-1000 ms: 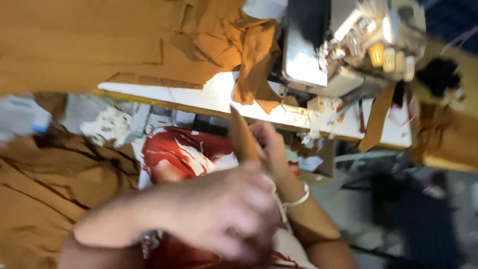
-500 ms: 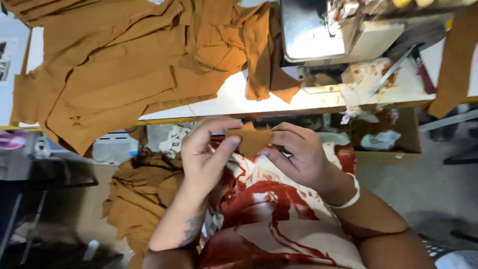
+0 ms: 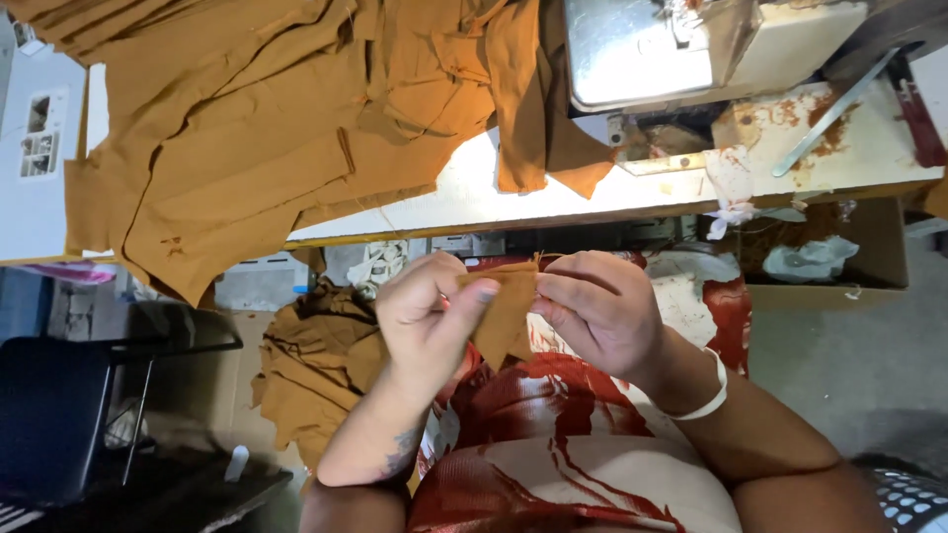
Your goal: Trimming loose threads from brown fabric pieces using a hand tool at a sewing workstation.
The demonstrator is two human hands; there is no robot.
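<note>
So both hands are pinching a small mustard-brown piece of woven cloth (image 3: pixel 504 316), held up over the lap just below the table edge. The left hand (image 3: pixel 430 321) has thumb and fingers clamped on its top left corner, the right hand (image 3: pixel 597 311) grips the top right edge, and the rest hangs down in a floppy point toward 6 o'clock.

It looks thin, light and totally limp, so I'd guess it folds wherever you let go; best held right at the top edge with both hands, like here. Not slippery, a matte cotton-ish weave, though it's a bit blurry to be sure.

At 11 o'clock there's a big rumpled pile of the same mustard-brown fabric (image 3: pixel 296 128) draped over the worn white worktable (image 3: pixel 553 197). At 1 o'clock sits a grey metal sewing machine (image 3: pixel 642 49), shiny and hard-edged. More brown scraps in a heap on the floor (image 3: pixel 316 375) at 8 o'clock, and the lap is covered by a red and white patterned garment (image 3: pixel 563 444). White bangle (image 3: pixel 706 395) on the right wrist
</note>
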